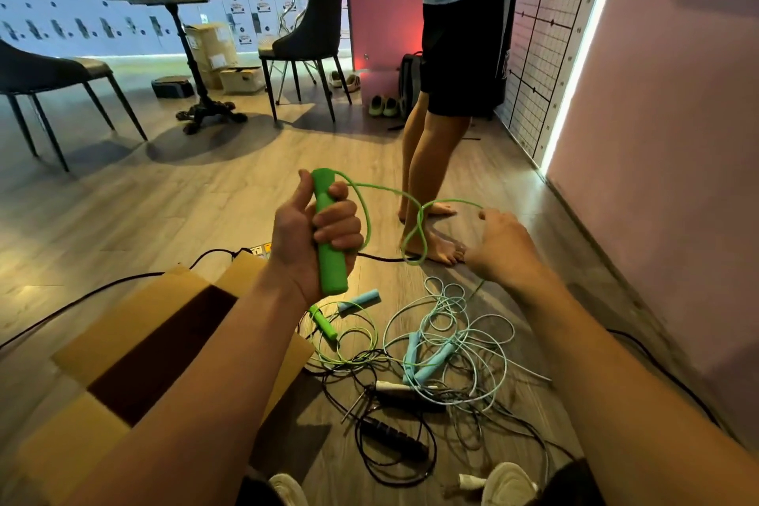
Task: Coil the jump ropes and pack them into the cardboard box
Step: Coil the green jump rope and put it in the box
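Note:
My left hand (312, 230) grips a green jump-rope handle (330, 259) upright above the floor. Its green rope (369, 209) loops out from the top towards my right hand (505, 242), which pinches the rope at its fingertips. The second green handle (322, 322) lies on the floor beside a light blue handle (358, 299). More light blue handles (423, 362) and pale rope (484, 337) lie tangled with black ropes (394, 440) in front of me. An open cardboard box (135, 341) sits at the lower left, under my left forearm; its inside is dark.
A barefoot person (435, 160) stands just beyond the rope pile. A black cable (102, 288) runs across the floor behind the box. Chairs (306, 41), a pedestal table (185, 53) and stacked boxes (213, 49) stand further back. A pink wall (657, 177) closes the right side.

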